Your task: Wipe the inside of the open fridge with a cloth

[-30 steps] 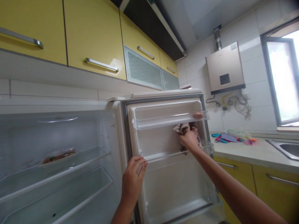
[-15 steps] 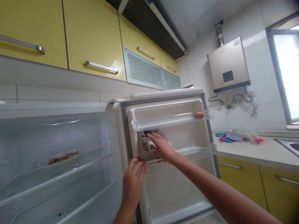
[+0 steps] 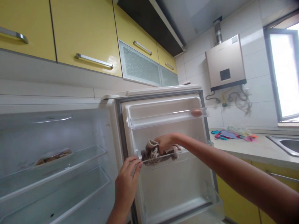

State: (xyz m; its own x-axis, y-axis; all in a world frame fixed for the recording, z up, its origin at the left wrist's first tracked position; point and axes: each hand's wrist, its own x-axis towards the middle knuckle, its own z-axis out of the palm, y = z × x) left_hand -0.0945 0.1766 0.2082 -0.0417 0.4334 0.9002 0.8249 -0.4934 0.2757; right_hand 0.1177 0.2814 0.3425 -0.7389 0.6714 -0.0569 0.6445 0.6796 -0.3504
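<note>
My right hand [image 3: 165,143] is closed on a crumpled brown-and-white patterned cloth [image 3: 152,153], reaching down into the middle door shelf [image 3: 184,154]. Its fingertips are hidden in the folds, and part of the cloth shows through the clear shelf front. My left hand [image 3: 127,179] pinches the left end of that same shelf between thumb and fingers. The fridge door [image 3: 168,186] stands wide open. Above the cloth, a brown egg [image 3: 196,112] rests at the right end of the upper door shelf [image 3: 161,122].
Left of the door, a wrapped food packet [image 3: 54,156] lies on a glass fridge shelf [image 3: 93,151]. Colourful cloths [image 3: 227,134] are heaped on the counter [image 3: 253,149] beside the sink [image 3: 286,144]. Yellow wall cabinets [image 3: 86,34] hang above the fridge.
My right hand has moved the cloth down from the panel behind the middle door shelf into that shelf. My left hand stays at the shelf's left end. The view has shifted slightly.
</note>
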